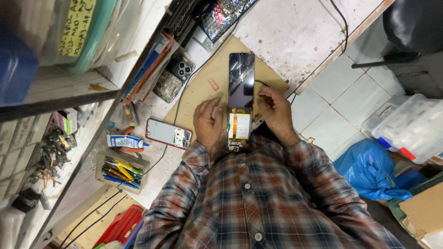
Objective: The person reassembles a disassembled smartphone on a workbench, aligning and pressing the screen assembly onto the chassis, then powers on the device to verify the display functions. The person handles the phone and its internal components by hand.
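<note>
An opened phone lies on a tan work mat (203, 92). Its dark screen panel (241, 79) is folded away from the body (239, 127), which shows a pale battery and an orange flex cable. My left hand (208, 121) rests on the mat with fingers curled against the left side of the phone body. My right hand (275, 110) presses against its right side, fingertips near the joint between screen and body. Both sleeves are plaid.
A red-rimmed phone back cover (168, 133) lies left of my hand. Beside it are a glue tube (127, 142) and a tray of tools (121, 169). Another phone (174, 77) leans by shelves. A blue bag (369, 168) and plastic boxes (408, 127) sit on the tiled floor.
</note>
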